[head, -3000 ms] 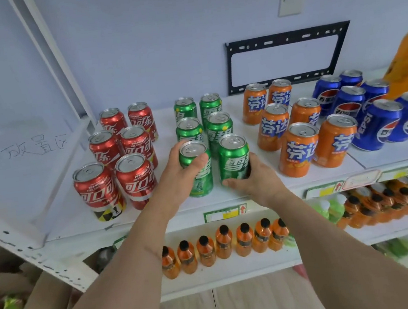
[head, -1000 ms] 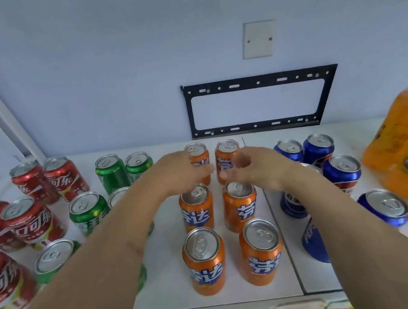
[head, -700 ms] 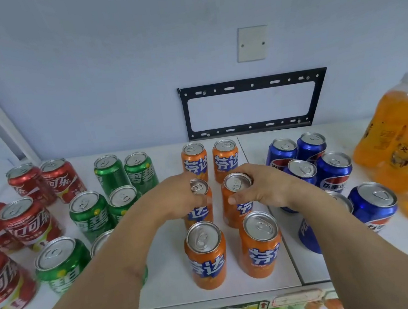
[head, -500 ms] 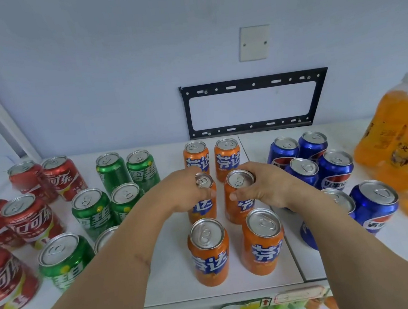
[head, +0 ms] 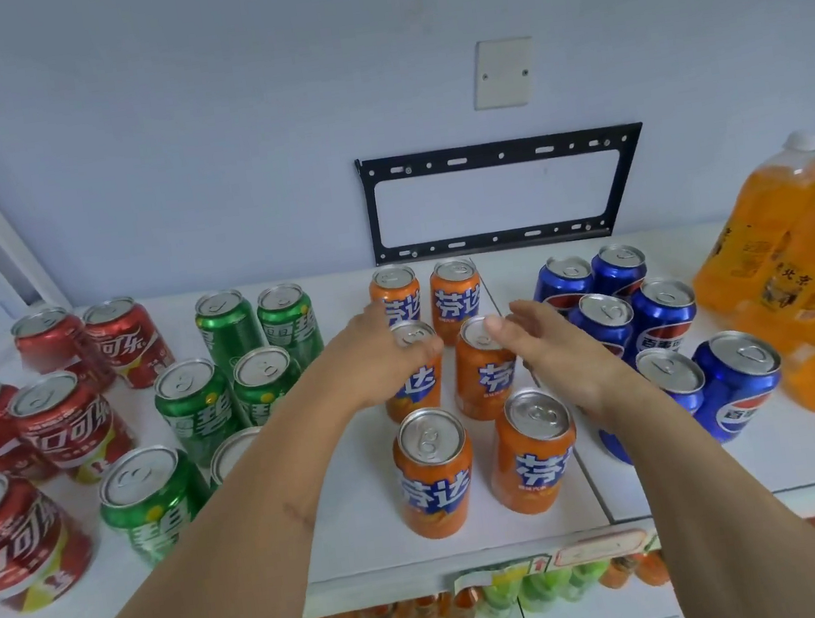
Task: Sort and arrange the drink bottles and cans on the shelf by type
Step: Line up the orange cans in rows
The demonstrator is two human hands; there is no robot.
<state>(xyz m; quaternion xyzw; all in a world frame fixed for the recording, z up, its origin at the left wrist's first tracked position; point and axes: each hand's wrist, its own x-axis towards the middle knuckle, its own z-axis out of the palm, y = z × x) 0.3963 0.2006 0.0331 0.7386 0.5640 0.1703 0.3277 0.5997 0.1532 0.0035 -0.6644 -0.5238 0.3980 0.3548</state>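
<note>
Left hand (head: pixel 376 359) curls around the middle-left orange can (head: pixel 411 370), fingers over its rim. Right hand (head: pixel 549 342) is spread and relaxed, thumb touching the top of the middle-right orange can (head: pixel 483 371), gripping nothing. Both cans stand upright in a two-wide orange block on the white shelf (head: pixel 477 543). Green cans (head: pixel 241 361) then red cans (head: pixel 50 407) stand to the left, blue cans (head: pixel 656 322) and orange bottles (head: pixel 804 267) to the right.

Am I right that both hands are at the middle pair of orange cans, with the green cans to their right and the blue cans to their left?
Not quite: the sides are swapped. The head view shows the left hand and right hand at the middle orange cans, but the green cans stand to their left and the blue cans to their right.
</note>
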